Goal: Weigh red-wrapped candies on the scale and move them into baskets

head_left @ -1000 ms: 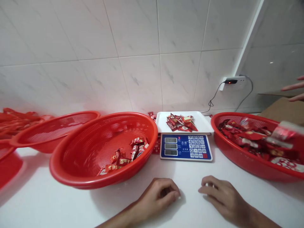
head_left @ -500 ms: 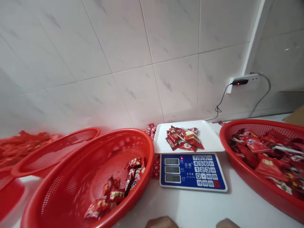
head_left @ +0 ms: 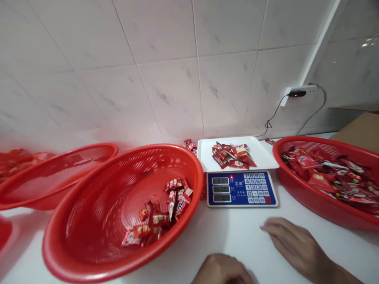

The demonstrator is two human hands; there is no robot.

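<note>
My right hand (head_left: 297, 248) is over the white table in front of the scale, slightly blurred. Its fingers stretch to the left and nothing shows in them. At the bottom edge, my left hand (head_left: 222, 270) is bent at the knuckles; the frame cuts off its fingertips, so whether it holds anything is hidden. Beyond both hands stands a blue-and-white digital scale (head_left: 242, 189). Several red-wrapped candies (head_left: 232, 155) lie heaped on its white weighing tray (head_left: 265, 159). Neither hand touches the scale.
A large red basket (head_left: 97, 252) with several wrapped candies (head_left: 161, 217) stands left of the scale. Another red basket (head_left: 310, 205) full of candies is at right. More red baskets (head_left: 32, 181) sit farther left. A cable (head_left: 274, 114) runs to a wall socket (head_left: 286, 98).
Both hands have come further into view from the bottom edge, the right one most. The view has shifted, so the scale and baskets appear higher. The candies on the tray look unchanged.
</note>
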